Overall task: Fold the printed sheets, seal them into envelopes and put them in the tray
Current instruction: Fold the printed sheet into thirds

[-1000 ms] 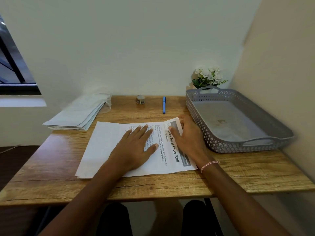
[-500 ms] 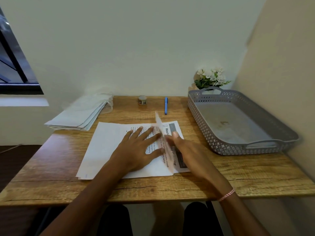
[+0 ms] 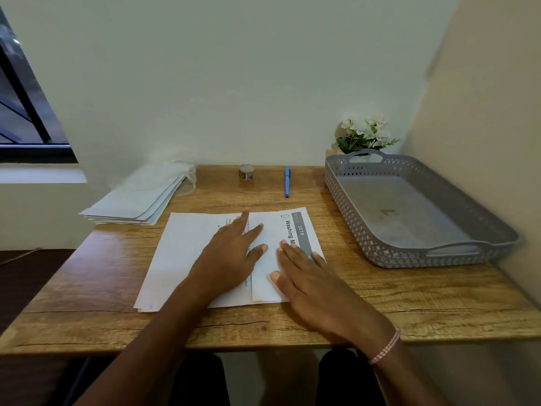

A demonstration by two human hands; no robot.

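A small stack of printed sheets point(image 3: 178, 259) lies in the middle of the wooden desk. The top sheet's right part is folded over to the left, so a blank flap point(image 3: 265, 268) covers it. The sheet beneath shows a heading at the right edge. My left hand point(image 3: 227, 256) rests flat on the sheet, fingers spread, touching the flap's left edge. My right hand point(image 3: 307, 281) presses flat on the flap near its fold. A pile of white envelopes point(image 3: 140, 200) sits at the back left. The grey perforated tray point(image 3: 483, 213) stands at the right with nothing in it.
A small roll of tape point(image 3: 246, 172) and a blue pen point(image 3: 287, 181) lie at the back of the desk point(image 3: 380, 300). A pot of white flowers point(image 3: 364, 134) stands behind the tray. Walls close in at the back and right; a window is at the left.
My right hand has lifted the top sheet's right edge, swung it over to the left and laid it flat. My left hand has stayed on the sheet.
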